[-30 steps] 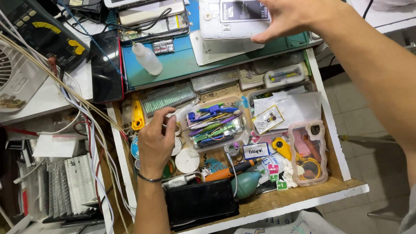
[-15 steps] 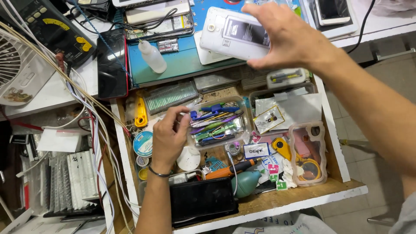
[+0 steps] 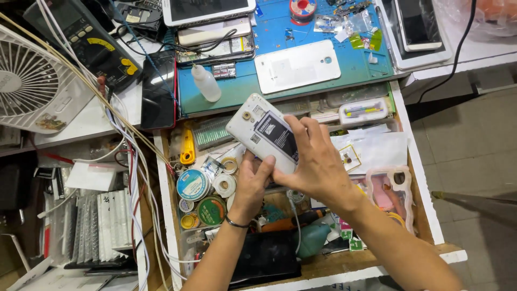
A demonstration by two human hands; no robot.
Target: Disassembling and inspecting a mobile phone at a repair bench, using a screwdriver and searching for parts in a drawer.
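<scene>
Squarely above the open drawer [image 3: 431, 215]: a white phone [image 3: 264, 132] with its back cover off, battery side up, tilted for a clear look from overhead. Clasped along its lower edge by the right hand [image 3: 315, 164], fingers curled over the dark battery; propped from below by the left hand [image 3: 253, 180], fingertips pressed to the underside. Beyond the drawer, on the counter's blue mat [image 3: 355, 64], a white back cover [image 3: 296, 66], probably laid aside within reach. Under the phone, inside the drawer, tape rolls [image 3: 202, 188], handy.

head view | looks steeply down | close above open drawer [image 3: 425, 215]
</scene>
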